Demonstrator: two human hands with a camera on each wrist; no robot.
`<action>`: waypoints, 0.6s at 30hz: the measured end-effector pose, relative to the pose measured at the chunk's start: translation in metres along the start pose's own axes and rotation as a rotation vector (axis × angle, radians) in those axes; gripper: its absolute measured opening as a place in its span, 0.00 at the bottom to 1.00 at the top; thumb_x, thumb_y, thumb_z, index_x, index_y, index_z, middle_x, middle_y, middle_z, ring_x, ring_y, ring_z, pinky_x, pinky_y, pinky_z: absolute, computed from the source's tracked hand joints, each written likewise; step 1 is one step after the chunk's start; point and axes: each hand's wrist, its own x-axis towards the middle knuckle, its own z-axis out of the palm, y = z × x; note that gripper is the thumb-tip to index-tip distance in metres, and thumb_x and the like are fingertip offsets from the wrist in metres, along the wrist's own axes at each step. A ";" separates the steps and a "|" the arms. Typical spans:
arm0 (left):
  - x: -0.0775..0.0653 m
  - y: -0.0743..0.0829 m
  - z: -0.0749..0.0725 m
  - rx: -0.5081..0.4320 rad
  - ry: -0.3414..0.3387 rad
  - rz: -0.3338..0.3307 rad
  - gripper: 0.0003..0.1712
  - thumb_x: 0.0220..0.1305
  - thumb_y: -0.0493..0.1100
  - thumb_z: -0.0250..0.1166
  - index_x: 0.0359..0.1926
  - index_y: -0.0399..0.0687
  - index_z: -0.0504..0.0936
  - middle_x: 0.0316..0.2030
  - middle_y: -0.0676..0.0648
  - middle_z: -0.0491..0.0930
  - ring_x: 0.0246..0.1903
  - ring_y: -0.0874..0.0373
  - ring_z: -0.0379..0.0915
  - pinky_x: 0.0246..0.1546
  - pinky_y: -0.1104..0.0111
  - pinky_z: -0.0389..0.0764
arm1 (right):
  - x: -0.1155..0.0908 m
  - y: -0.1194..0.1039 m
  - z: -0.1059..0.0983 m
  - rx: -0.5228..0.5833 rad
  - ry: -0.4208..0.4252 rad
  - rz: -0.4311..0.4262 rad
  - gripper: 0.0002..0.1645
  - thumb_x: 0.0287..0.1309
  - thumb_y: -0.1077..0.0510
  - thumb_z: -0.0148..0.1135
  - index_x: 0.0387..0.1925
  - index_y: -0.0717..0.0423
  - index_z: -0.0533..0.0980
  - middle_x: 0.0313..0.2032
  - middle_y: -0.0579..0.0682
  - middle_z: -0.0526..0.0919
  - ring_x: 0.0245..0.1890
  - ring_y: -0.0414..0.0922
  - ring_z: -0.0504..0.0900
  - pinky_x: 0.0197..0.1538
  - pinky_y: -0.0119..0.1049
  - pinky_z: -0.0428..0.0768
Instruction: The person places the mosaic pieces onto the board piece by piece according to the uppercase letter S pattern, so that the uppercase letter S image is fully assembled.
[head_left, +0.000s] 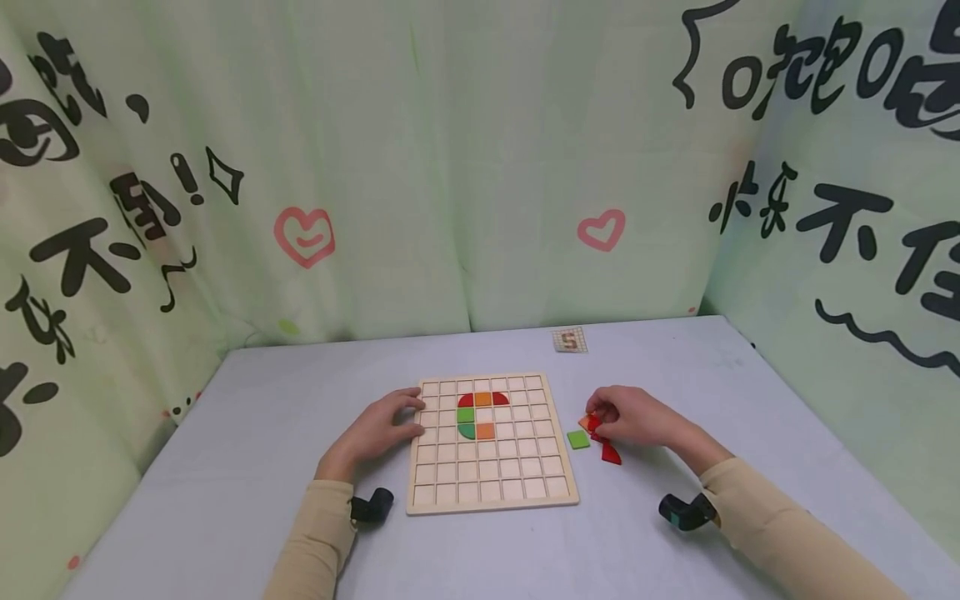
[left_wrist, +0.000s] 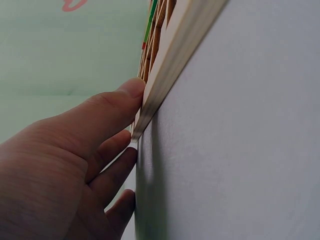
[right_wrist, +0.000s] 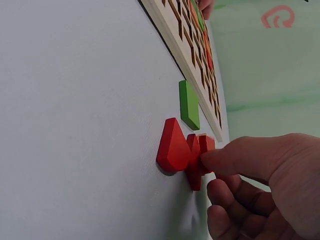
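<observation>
A wooden grid board (head_left: 442, 475) lies on the table, with red, orange and green pieces set in several upper cells. My left hand (head_left: 384, 425) rests at the board's left edge. Its thumb (left_wrist: 132, 87) touches the frame, and the other fingers are loosely extended. Right of the board, my right hand (head_left: 637, 417) pinches a red piece (right_wrist: 204, 144) low over a small group, its other fingers curled. Beside it lie another red piece (right_wrist: 172, 147), an orange piece (head_left: 584, 422) partly covered by the fingers, and a light green square (head_left: 578, 439).
A small card (head_left: 570, 340) with a printed grid pattern lies near the table's far edge. Pale curtains (head_left: 450, 167) with black writing and pink hearts surround the white table (head_left: 247, 467). Each wrist carries a black camera (head_left: 372, 506).
</observation>
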 end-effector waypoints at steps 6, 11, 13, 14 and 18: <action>0.000 0.000 0.001 0.010 -0.008 -0.007 0.20 0.65 0.42 0.69 0.56 0.41 0.81 0.70 0.40 0.69 0.72 0.41 0.60 0.73 0.48 0.63 | 0.001 0.001 0.003 0.005 0.004 0.024 0.12 0.57 0.65 0.67 0.43 0.60 0.78 0.33 0.47 0.80 0.35 0.43 0.75 0.40 0.34 0.82; 0.001 0.000 0.002 0.004 -0.011 -0.011 0.21 0.65 0.42 0.68 0.57 0.40 0.80 0.71 0.40 0.68 0.73 0.41 0.60 0.73 0.49 0.63 | 0.002 -0.001 0.003 -0.017 0.020 -0.008 0.14 0.57 0.60 0.70 0.44 0.59 0.80 0.35 0.47 0.79 0.35 0.42 0.74 0.36 0.32 0.79; 0.001 0.001 0.001 0.004 -0.010 -0.011 0.21 0.65 0.42 0.68 0.57 0.40 0.80 0.71 0.40 0.68 0.73 0.41 0.60 0.73 0.49 0.63 | 0.004 -0.002 0.004 -0.026 0.022 -0.021 0.14 0.57 0.59 0.71 0.44 0.57 0.81 0.35 0.46 0.78 0.34 0.42 0.73 0.34 0.31 0.77; 0.000 0.001 0.000 0.002 -0.010 -0.012 0.21 0.65 0.42 0.68 0.57 0.40 0.80 0.71 0.40 0.68 0.73 0.41 0.60 0.73 0.49 0.63 | 0.004 -0.003 0.004 -0.030 0.021 -0.031 0.13 0.57 0.59 0.71 0.44 0.57 0.81 0.35 0.47 0.78 0.34 0.42 0.73 0.33 0.31 0.76; 0.000 0.001 -0.001 0.009 -0.009 -0.009 0.21 0.65 0.42 0.68 0.57 0.40 0.80 0.71 0.40 0.68 0.72 0.40 0.60 0.73 0.48 0.63 | 0.007 -0.005 0.005 -0.039 0.015 -0.048 0.11 0.57 0.60 0.71 0.41 0.56 0.81 0.35 0.46 0.78 0.33 0.42 0.73 0.32 0.30 0.76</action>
